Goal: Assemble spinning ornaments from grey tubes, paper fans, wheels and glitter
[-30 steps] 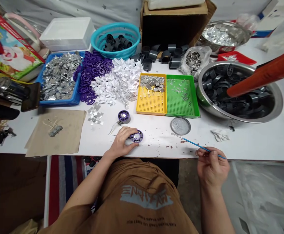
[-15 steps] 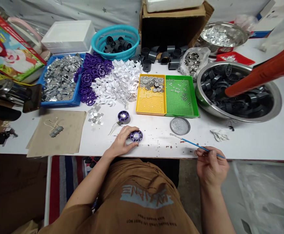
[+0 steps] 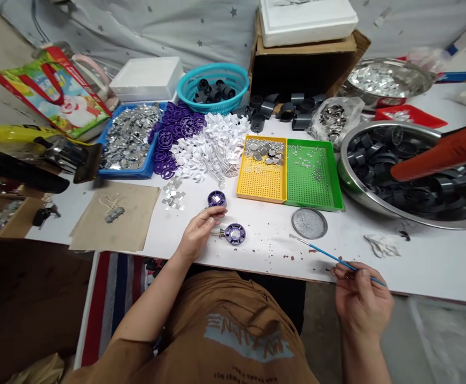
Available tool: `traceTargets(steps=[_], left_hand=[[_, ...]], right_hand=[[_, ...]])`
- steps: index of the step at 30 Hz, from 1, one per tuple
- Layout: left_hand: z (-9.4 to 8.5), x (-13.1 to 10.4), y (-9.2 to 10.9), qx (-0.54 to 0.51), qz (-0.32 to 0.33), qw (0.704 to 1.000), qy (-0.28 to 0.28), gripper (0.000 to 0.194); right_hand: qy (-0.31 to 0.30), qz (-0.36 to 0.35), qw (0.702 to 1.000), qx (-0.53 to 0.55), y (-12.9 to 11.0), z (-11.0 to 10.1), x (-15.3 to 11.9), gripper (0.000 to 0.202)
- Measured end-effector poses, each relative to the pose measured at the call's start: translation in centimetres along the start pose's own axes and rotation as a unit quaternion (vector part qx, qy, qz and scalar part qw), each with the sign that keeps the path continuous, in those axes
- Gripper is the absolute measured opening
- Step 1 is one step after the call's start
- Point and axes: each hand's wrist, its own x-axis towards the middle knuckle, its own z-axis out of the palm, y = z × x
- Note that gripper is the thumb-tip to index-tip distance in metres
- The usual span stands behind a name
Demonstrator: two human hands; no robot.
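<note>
Tray (image 3: 257, 182) (yellow) holds silvery discs (image 3: 273, 153); right hand (image 3: 364, 298) holds brush (image 3: 329, 254).

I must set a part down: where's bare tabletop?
Right of the crumpled white scrap, before the steel bowl; a smaller patch lies between scrap and grey dish, with the brush in the right hand bordering its near side. It's crowded left of the yellow tray: white strips, purple rings.

A head-worn camera looks forward and steeply down over the brown shirt (image 3: 236, 314), which is nearest it, onto the tabletop (image 3: 436, 272). The yellow tray (image 3: 259, 184) lies near the middle of its wide view; the left hand (image 3: 198, 232) and right hand (image 3: 364, 301) show on the tray's near side, the star-patterned sheet (image 3: 216, 40) upright beyond it.
</note>
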Motion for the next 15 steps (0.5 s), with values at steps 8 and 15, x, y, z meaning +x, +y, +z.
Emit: traceTargets(steps=[8, 15], left_hand=[[1.4, 0.6, 3.9, 0.196, 0.064, 0.97, -0.125, 0.037], [15.1, 4.6, 7.4, 0.464, 0.285, 0.752, -0.371, 0.043]], right_hand=[[0.029, -0.02, 0.999, 0.026, -0.4, -0.6, 0.5, 0.02], [0.18, -0.151, 0.968, 0.084, -5.5, -6.8, 1.5, 0.02]])
